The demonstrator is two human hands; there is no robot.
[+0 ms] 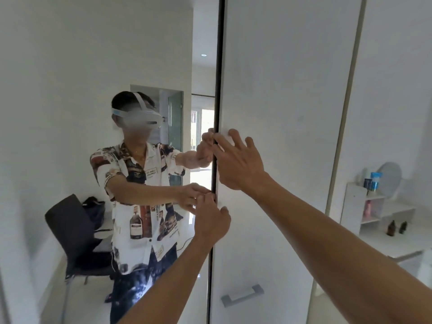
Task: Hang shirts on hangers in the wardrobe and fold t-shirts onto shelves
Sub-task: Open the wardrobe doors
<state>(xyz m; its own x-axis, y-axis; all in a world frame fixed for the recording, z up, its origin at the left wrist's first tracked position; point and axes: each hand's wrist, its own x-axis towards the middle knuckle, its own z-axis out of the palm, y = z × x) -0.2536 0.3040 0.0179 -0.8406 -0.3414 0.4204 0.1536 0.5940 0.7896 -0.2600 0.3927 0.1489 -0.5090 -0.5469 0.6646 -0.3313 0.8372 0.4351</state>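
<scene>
Both hands reach to the dark vertical seam where a mirrored wardrobe door (pixel 93 66) meets a plain white wardrobe door (pixel 280 90). The left hand (pixel 214 218) sits lower on the seam, its fingers (pixel 208 199) curled in at the edge of the white door; the tips go out of sight in the gap, so how much of the edge they hold cannot be told. The right hand (pixel 236 160) is higher, palm toward the white door, its fingers (pixel 235 136) spread wide and straight, with the thumb side at the seam. Whether the palm presses the panel or hovers just off it is unclear.

The wardrobe is shut, so its inside is hidden: no shirts, hangers or shelves can be seen anywhere in the view. A grey bar handle (pixel 243 294) is fixed low on the white door, well below both hands.

The mirror shows the person's reflection, wearing a white headset (pixel 142 118) and a patterned short-sleeved shirt (pixel 140 206), with a dark chair (pixel 74 232) behind and a bright doorway further back. The reflected hands meet the real ones at the seam and partly hide behind them.

At the right, past another white panel, a small white shelf unit (pixel 371 206) holds a blue can (pixel 375 181) and a blurred pink item, and two small brown bottles (pixel 397 228) stand on a white bench (pixel 392 244). The frame cuts off both forearms at the bottom.
</scene>
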